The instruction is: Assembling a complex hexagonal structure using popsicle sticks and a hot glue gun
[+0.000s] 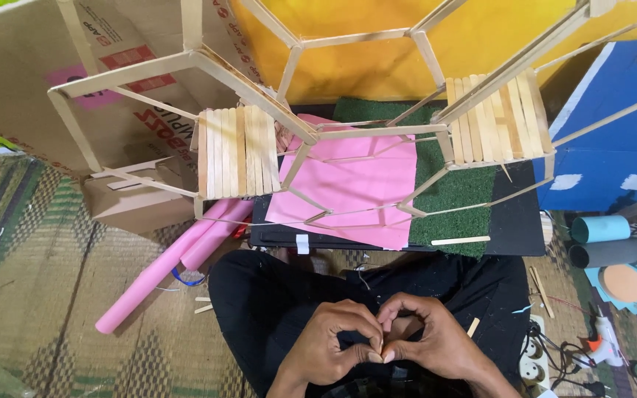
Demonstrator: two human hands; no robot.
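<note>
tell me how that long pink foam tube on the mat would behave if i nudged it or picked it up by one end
The long pink foam tube is round and lies loose on the woven mat, so a sideways nudge would probably roll it. It looks like light foam, so it is likely easy to lift. Given its length and softness, it may sag if held by one end.

Floor covered by a woven straw mat (53,295) in green-brown stripes; flattened brown cardboard (16,66) and a yellow sheet (377,70) stand behind; lighting even, daylight-like.
</note>
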